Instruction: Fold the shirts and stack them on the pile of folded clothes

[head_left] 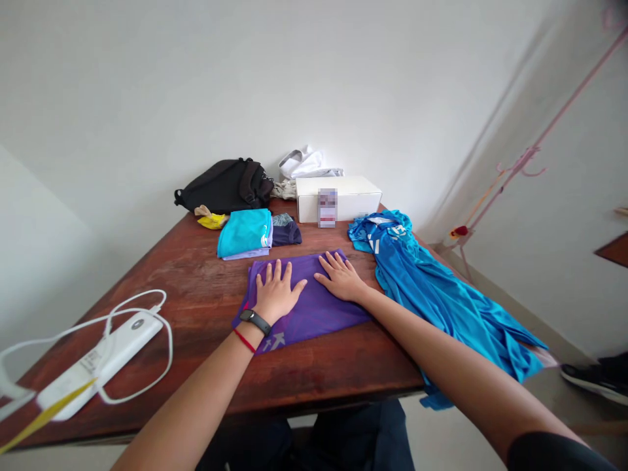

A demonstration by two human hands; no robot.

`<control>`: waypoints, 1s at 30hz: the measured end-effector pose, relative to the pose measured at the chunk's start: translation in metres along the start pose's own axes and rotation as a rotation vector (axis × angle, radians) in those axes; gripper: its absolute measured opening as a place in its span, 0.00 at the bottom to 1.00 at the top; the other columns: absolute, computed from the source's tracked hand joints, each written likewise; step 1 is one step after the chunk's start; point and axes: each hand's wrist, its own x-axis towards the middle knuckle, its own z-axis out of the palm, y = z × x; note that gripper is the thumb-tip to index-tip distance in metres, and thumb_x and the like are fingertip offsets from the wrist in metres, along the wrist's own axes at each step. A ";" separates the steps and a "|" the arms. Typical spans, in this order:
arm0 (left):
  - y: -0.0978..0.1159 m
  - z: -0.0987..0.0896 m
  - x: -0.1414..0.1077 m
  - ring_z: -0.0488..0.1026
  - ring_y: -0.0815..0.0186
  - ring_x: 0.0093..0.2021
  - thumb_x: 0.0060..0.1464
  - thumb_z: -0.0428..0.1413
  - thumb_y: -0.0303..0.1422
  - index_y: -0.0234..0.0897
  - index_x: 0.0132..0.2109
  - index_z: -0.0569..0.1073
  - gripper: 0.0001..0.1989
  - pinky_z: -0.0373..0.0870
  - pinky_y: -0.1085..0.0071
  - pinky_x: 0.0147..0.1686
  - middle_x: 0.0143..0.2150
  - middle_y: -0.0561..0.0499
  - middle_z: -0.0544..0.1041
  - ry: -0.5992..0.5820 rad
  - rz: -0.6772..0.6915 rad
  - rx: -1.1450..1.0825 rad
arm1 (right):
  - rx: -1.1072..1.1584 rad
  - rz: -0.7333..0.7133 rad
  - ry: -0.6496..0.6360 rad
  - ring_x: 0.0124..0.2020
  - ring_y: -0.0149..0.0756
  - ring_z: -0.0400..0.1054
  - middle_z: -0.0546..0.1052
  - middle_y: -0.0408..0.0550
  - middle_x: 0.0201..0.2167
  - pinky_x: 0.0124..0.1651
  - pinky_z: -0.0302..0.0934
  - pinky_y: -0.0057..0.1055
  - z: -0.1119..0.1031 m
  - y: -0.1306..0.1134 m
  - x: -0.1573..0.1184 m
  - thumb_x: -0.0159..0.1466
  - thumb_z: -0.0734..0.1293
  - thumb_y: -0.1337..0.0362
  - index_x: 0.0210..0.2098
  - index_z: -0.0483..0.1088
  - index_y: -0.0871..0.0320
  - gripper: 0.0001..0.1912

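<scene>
My left hand (pixel 277 293) lies flat on a purple folded garment (pixel 304 314), fingers spread, a black fitness band and a red string on its wrist. My right hand (pixel 341 277) rests flat on the same garment's right part, close to my left hand. The purple cloth lies on a reddish-brown wooden table (pixel 196 288) and shows a pale printed arrow near its front corner. To the right, a crumpled bright blue sports jersey (pixel 432 294) spreads over the table's edge, just beyond my right hand.
Behind stand a folded turquoise stack (pixel 244 234), a dark folded garment (pixel 287 233), a yellow cloth (pixel 212 221), a black backpack (pixel 224 186) and a white box (pixel 338 198). A white power bank (pixel 101 363) with cables lies front left. Walls bound the table's back.
</scene>
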 end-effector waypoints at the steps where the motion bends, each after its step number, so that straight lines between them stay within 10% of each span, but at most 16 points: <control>1: 0.000 0.000 0.000 0.46 0.38 0.75 0.67 0.36 0.57 0.35 0.75 0.54 0.40 0.50 0.35 0.67 0.77 0.36 0.49 0.000 0.001 0.007 | 0.006 0.002 0.006 0.77 0.55 0.32 0.44 0.51 0.77 0.74 0.32 0.54 -0.001 0.000 -0.001 0.72 0.52 0.40 0.76 0.48 0.56 0.41; 8: 0.002 -0.008 0.000 0.50 0.35 0.73 0.69 0.37 0.54 0.32 0.74 0.57 0.38 0.53 0.37 0.66 0.76 0.34 0.51 0.076 -0.025 0.057 | -0.013 -0.265 0.089 0.77 0.55 0.27 0.40 0.46 0.77 0.75 0.26 0.56 -0.013 -0.015 -0.017 0.72 0.55 0.41 0.74 0.52 0.52 0.38; 12: 0.007 -0.009 -0.001 0.46 0.47 0.76 0.72 0.32 0.47 0.34 0.76 0.51 0.34 0.50 0.46 0.70 0.77 0.44 0.51 0.106 0.210 -0.001 | 0.044 -0.392 -0.016 0.77 0.54 0.33 0.46 0.45 0.77 0.74 0.30 0.59 -0.009 -0.027 -0.023 0.74 0.55 0.49 0.75 0.51 0.49 0.33; 17: 0.011 0.001 0.001 0.45 0.49 0.76 0.71 0.31 0.50 0.36 0.77 0.45 0.35 0.49 0.46 0.71 0.77 0.46 0.50 0.013 0.274 -0.055 | 0.035 -0.333 -0.069 0.77 0.54 0.33 0.46 0.47 0.77 0.74 0.30 0.61 -0.001 -0.027 -0.020 0.74 0.53 0.54 0.75 0.48 0.51 0.32; 30: 0.000 -0.006 0.002 0.46 0.40 0.75 0.67 0.35 0.57 0.40 0.75 0.55 0.39 0.48 0.36 0.68 0.77 0.39 0.49 0.000 -0.114 -0.032 | -0.015 -0.002 -0.035 0.77 0.54 0.33 0.45 0.54 0.77 0.74 0.34 0.57 -0.012 0.012 0.004 0.74 0.52 0.44 0.75 0.49 0.58 0.37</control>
